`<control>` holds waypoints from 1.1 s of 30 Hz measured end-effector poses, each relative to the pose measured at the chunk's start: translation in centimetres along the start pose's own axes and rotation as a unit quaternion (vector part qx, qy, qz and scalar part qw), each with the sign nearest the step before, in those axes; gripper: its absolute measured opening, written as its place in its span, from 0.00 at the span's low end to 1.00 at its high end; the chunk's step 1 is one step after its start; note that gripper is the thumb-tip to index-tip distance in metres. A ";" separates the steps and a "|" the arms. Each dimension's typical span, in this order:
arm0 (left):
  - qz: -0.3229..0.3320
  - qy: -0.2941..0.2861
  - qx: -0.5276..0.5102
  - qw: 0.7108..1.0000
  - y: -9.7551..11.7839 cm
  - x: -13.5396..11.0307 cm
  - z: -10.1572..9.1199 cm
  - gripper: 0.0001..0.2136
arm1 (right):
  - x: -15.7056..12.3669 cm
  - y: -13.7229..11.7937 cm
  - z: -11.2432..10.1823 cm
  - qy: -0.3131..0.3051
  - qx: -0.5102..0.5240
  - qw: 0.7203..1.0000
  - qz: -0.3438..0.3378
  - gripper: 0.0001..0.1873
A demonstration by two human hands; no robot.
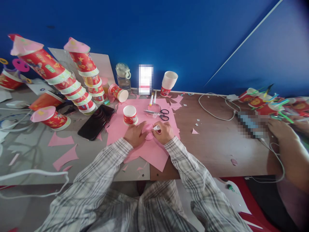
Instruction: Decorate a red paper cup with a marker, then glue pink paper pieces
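Observation:
My left hand steadies a small rounded piece of pink paper, its fingers closed at the paper's left edge. Closed around a short white tube, my right hand works right over that paper; the tube's kind is hard to make out. Both hands rest above a large pink paper sheet. Just beyond them on the sheet are a red-and-white paper cup, scissors with black handles, partly spread, and two white pens.
Towers of stacked paper cups with pink tops stand at left. A black phone and paper scraps lie nearby. Behind are a water bottle, a lit screen and stacked cups. Another person's arm rests at right beside a cable.

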State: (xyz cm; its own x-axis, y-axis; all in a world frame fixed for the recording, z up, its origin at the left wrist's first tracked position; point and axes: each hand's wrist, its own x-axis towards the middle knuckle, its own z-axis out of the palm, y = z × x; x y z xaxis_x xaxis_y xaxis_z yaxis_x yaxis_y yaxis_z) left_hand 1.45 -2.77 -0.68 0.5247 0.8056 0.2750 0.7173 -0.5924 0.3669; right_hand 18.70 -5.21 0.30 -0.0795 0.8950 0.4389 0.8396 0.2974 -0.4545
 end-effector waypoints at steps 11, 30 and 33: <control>-0.004 -0.003 -0.046 0.999 0.3 0.0 -0.3 0.25 | 0.0 0.5 0.1 -0.002 0.019 1.000 0.005 0.08; -0.024 0.019 -0.018 0.999 0.1 0.1 0.1 0.19 | -0.7 -1.7 -0.2 -0.056 0.104 0.992 0.034 0.07; -0.026 0.008 -0.010 1.000 0.1 0.1 0.1 0.18 | -0.9 -2.3 -0.1 -0.064 0.098 0.993 0.025 0.06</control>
State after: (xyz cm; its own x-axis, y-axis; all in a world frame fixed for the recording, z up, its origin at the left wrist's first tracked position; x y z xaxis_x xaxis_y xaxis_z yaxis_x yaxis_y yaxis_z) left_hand 1.60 -2.72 -0.70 0.4801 0.8349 0.2692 0.7335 -0.5504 0.3989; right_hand 16.93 -6.69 1.01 -0.1197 0.9413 0.3156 0.7240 0.3003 -0.6210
